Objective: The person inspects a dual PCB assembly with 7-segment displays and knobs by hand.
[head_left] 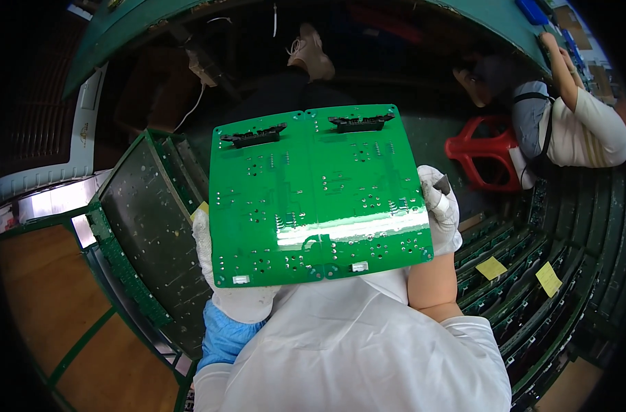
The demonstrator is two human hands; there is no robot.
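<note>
A green circuit board panel, made of two joined halves, is held up in front of my chest. Two black connectors stand along its far edge, and small white connectors sit by its near edge. My left hand, in a white glove, grips the left edge; most of its fingers are hidden behind the board. On the opposite edge, my gloved right hand closes around the panel. A small dark pointed piece shows at its fingers; I cannot make out what it is.
At the right, racks hold rows of boards with yellow notes on them. A dark green crate stands at left. Beyond are a red stool, another person and a green bench edge.
</note>
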